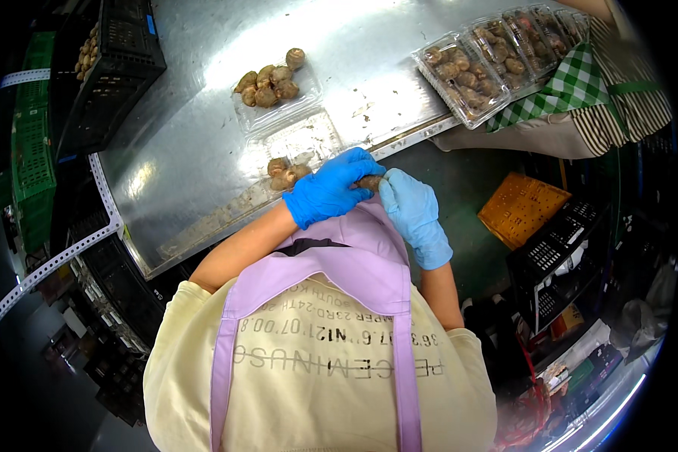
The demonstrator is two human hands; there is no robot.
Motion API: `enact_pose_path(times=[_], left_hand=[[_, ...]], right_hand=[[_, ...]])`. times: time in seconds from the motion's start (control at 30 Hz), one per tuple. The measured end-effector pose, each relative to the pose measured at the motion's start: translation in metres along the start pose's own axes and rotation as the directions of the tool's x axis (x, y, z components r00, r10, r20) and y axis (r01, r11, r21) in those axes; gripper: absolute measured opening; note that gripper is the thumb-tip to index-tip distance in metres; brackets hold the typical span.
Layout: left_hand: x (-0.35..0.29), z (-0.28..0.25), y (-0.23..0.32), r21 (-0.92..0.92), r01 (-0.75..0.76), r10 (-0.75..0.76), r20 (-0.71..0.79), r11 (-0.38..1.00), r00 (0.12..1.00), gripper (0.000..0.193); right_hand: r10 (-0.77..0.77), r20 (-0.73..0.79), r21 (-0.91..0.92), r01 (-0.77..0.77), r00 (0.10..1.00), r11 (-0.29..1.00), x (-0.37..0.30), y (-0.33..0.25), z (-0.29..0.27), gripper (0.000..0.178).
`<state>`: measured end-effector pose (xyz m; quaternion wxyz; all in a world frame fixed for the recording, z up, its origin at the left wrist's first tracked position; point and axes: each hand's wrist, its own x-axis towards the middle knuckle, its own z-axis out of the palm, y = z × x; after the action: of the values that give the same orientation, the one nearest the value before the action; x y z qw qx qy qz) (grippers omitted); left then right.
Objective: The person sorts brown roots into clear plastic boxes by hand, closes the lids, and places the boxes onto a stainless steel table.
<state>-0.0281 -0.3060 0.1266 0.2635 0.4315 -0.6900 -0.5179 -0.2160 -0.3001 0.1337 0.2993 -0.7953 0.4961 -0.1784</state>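
Note:
At the table's front edge a small brown taro (369,182) is held between both my hands. My left hand (330,187), in a dark blue glove, is closed with its fingers curled round one side of it. My right hand (413,215), in a paler blue glove, pinches the other end. Both gloves partly cover the taro. Just left of my left hand, a few loose taros (285,175) lie on the metal table (196,169). Farther off, an open clear plastic clamshell box (306,96) bears a cluster of taros (267,85).
Filled clear boxes (471,79) stand in a row at the far right, beside another person in a green checked apron (554,90). A black crate (113,79) rises at the far left, near green crates (32,151). Rightward and lower are an orange crate (521,209) and a black crate (557,260).

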Motion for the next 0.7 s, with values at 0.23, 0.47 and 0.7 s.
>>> enact_pose_path(times=[0.23,0.47,0.7], left_hand=[[0.007,-0.011,0.016,-0.087,0.038,-0.038,0.0,0.995,0.999,0.038],[0.003,-0.011,0.014,-0.365,0.199,-0.211,0.006,0.91,0.977,0.039],[-0.01,-0.027,0.002,-0.415,0.209,-0.283,-0.125,0.886,0.951,0.04]], right_hand=[[0.254,0.019,0.606,-0.213,0.967,0.767,-0.009,0.011,0.018,0.017],[0.341,0.067,0.808,-0.252,0.938,0.532,-0.013,0.006,0.02,0.019],[0.424,0.309,0.877,-0.427,0.851,0.218,-0.039,0.064,0.018,0.024]])
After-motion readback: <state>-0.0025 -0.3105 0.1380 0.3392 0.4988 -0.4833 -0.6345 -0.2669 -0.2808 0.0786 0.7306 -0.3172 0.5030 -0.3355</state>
